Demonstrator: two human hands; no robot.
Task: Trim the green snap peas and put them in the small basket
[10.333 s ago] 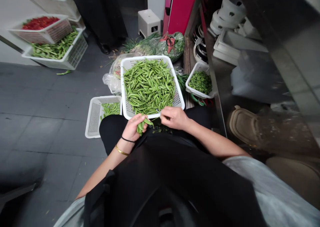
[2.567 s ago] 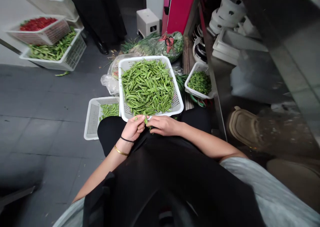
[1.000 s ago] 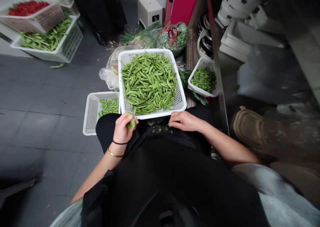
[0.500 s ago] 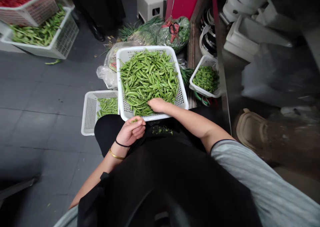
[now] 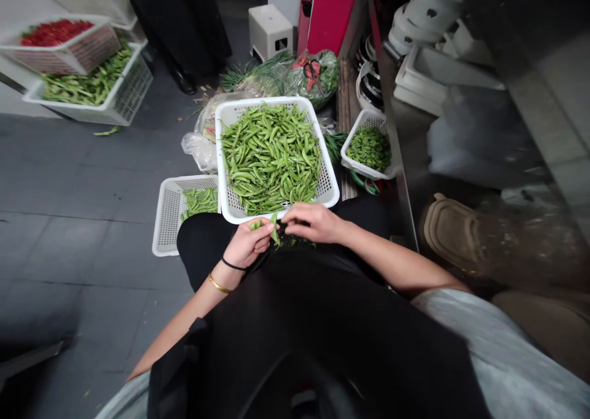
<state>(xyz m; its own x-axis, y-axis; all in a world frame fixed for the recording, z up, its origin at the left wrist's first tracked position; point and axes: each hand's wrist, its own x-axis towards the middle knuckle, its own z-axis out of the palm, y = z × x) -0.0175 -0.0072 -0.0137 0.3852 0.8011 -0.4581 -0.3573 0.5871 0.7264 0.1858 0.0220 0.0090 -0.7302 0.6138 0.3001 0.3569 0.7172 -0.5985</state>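
Near the front rim of a white perforated basket (image 5: 330, 188), my left hand (image 5: 251, 242) is closed on green pea pods. One snap pea pod (image 5: 275, 230) stands upright between its thumb and fingers, and others stick out beside it. My right hand (image 5: 311, 222) is just right of that pod, its fingers bent and slightly apart, with nothing visible in them. A heap of pea pods (image 5: 271, 155) fills most of the basket in front of my lap. To the left, a lower white basket (image 5: 168, 216) holds a smaller batch of pods (image 5: 200, 201).
A small basket of leafy greens (image 5: 369, 148) stands right, by a metal counter edge. Behind are bagged vegetables with red-handled scissors (image 5: 311, 70) and a white stool (image 5: 270, 32). Stacked crates (image 5: 106, 102) hold red peppers and green pods. Someone in dark clothes (image 5: 179, 32) stands behind.
My right hand has left the pod heap and come back beside my left hand. A pod now stands upright in my left hand's fingers. The view has shifted slightly.
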